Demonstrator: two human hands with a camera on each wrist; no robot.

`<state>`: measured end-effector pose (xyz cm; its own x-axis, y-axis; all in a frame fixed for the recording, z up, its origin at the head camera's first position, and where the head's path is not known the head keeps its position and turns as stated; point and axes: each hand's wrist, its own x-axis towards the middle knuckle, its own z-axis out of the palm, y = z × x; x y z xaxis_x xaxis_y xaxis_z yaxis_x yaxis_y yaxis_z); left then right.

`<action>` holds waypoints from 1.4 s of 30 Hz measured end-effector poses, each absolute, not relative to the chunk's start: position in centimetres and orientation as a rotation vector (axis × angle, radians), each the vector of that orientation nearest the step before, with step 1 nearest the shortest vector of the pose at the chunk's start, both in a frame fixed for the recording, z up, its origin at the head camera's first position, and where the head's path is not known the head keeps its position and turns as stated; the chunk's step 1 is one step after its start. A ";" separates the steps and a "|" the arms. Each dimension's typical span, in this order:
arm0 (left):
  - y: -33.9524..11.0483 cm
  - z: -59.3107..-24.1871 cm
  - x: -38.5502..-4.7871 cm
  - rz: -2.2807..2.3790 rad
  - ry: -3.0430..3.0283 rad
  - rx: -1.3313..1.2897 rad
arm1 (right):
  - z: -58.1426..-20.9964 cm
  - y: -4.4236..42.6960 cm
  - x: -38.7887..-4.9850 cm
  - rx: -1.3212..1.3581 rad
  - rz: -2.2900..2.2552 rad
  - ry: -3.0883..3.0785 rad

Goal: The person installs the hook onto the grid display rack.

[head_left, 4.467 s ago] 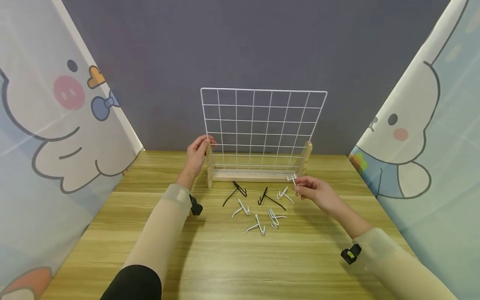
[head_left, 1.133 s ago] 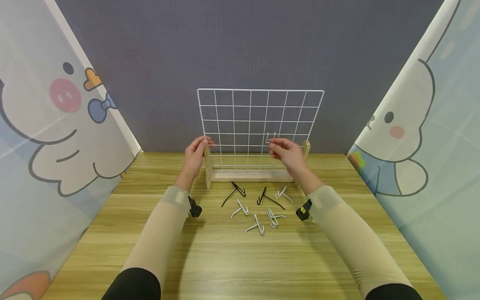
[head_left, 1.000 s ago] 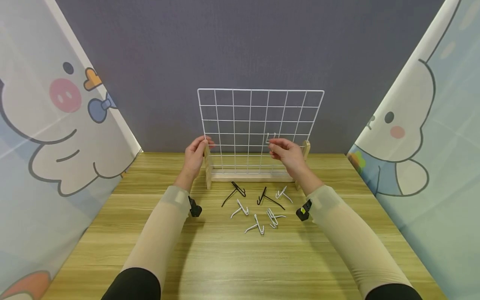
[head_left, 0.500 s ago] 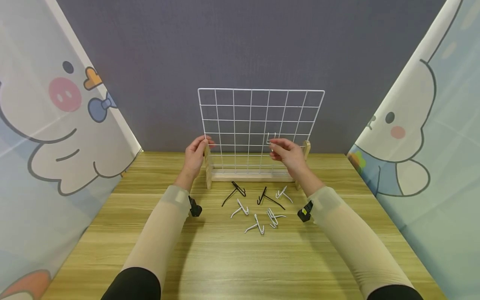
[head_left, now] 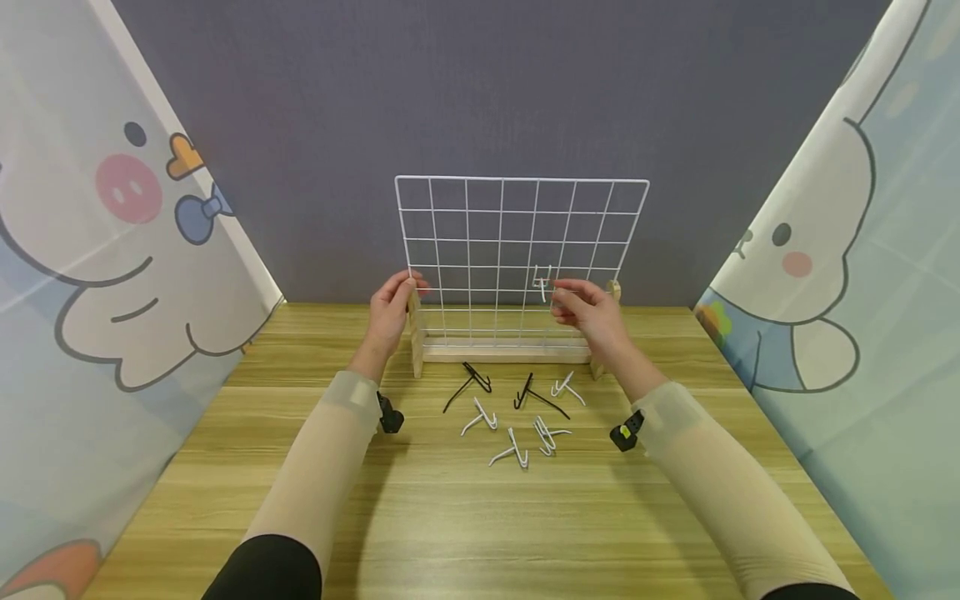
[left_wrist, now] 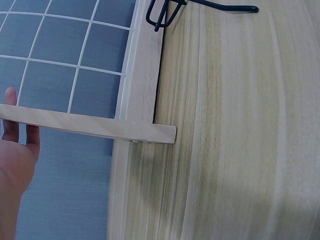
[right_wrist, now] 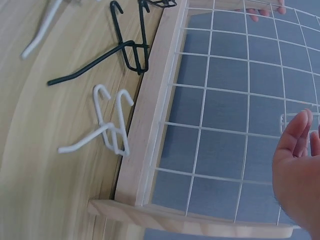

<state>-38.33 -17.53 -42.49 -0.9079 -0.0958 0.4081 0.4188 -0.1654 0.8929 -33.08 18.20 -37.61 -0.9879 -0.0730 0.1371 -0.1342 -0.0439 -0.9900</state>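
A white wire grid rack (head_left: pixel 506 353) with a wooden base and side posts stands upright at the back of the table. My left hand (head_left: pixel 390 307) grips its left wooden post (left_wrist: pixel 90 123), thumb in front and fingers behind. On the grid, right of the middle, hangs a white double-prong hook (head_left: pixel 543 290), its arm pointing toward me. Just right of that hook is my right hand (head_left: pixel 596 318), apart from it, its fingers loosely bent and holding nothing visible. In the right wrist view this hand (right_wrist: pixel 298 167) partly hides the hung hook.
Before the rack lie two black hooks (head_left: pixel 528 390) and several white hooks (head_left: pixel 514 449) on the wooden table (head_left: pixel 465 533). A dark grey panel (head_left: pixel 517 83) rises behind. Cartoon-printed cloths (head_left: pixel 810 283) flank both sides.
My right hand carried the white hook from the rack's lower right up to the grid, then let go and drew slightly right. The left hand stays on the post.
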 end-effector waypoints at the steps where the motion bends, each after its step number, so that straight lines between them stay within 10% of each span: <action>1: -17.5 -42.5 -38.3 -2.136 -1.769 -0.375 | -37.7 18.4 -32.9 0.233 2.221 -2.143; 42: -17.4 -42.6 -38.3 -2.143 -1.764 -0.383 | -44.2 24.4 -28.7 0.281 2.035 -2.518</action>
<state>-38.32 -17.35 -42.56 -0.9067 -0.0878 0.4126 0.4217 -0.1730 0.8900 -28.69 24.41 -44.21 -0.9792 -0.2012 0.0240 -0.0657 0.2033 -0.9769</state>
